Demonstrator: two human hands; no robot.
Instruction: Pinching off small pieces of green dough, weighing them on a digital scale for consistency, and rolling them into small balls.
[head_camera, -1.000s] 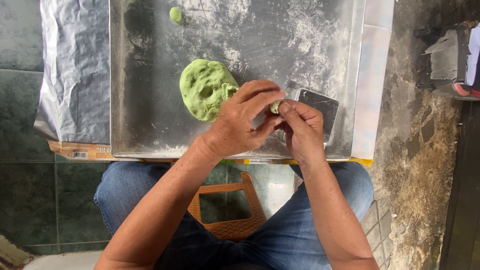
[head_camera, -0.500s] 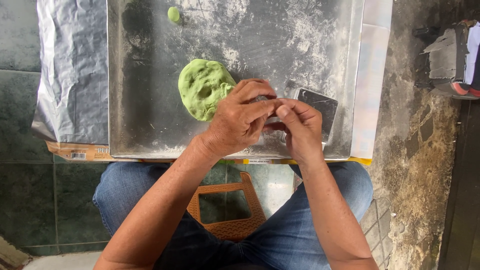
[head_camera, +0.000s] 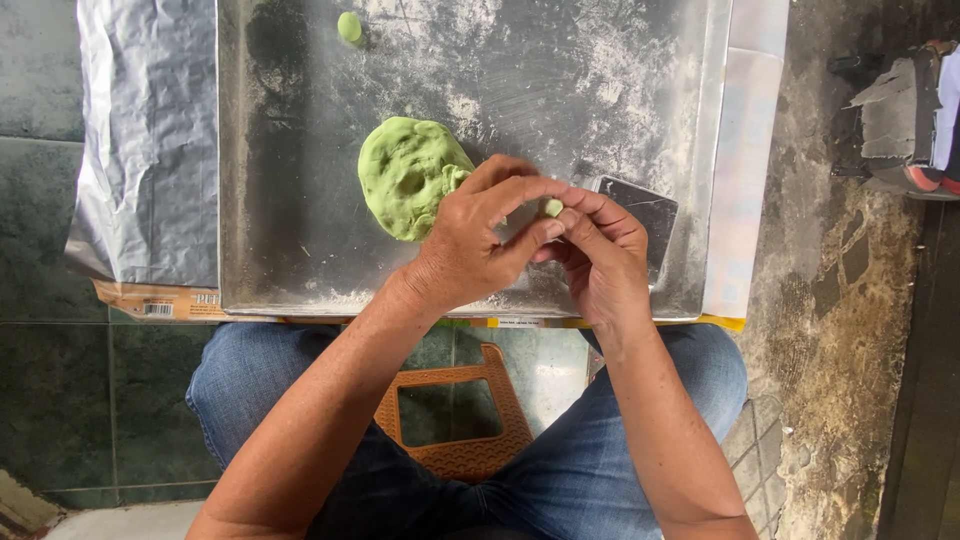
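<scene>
Green dough bit (head_camera: 553, 207) is pinched between both hands, just above the near-right part of the metal tray (head_camera: 290, 200). Left hand (head_camera: 478, 240) comes in from lower left, fingers (head_camera: 540, 187) curled closed around the bit, thumb pressing from below; right hand (head_camera: 600, 255) meets it from the right, fingertips closed on the same piece. Only a small patch of the bit shows btwn the fingertips, rest hidden. Big green dough lump (head_camera: 408, 175) lies flat on the tray, dented surface, just left of the left hand w/ knuckles overlapping its right edge; can't tell if touching. Small dough ball (head_camera: 349, 26) sits at the far edge of the tray, well apart from the hands. Tray surface is dusted w/ flour, heaviest far-centre and right. Dark square scraper (head_camera: 645, 215) lies on the tray just right of the right hand, partly covered by it. Foil sheet (head_camera: 150, 140) lies left of the tray, crumpled, over a cardboard box edge (head_camera: 150, 300). Person sits on an orange plastic stool (head_camera: 455, 415), blue jeans (head_camera: 250, 380), knees under the tray's near edge. Green tile floor (head_camera: 50, 380) on the left, rough concrete on the right.
</scene>
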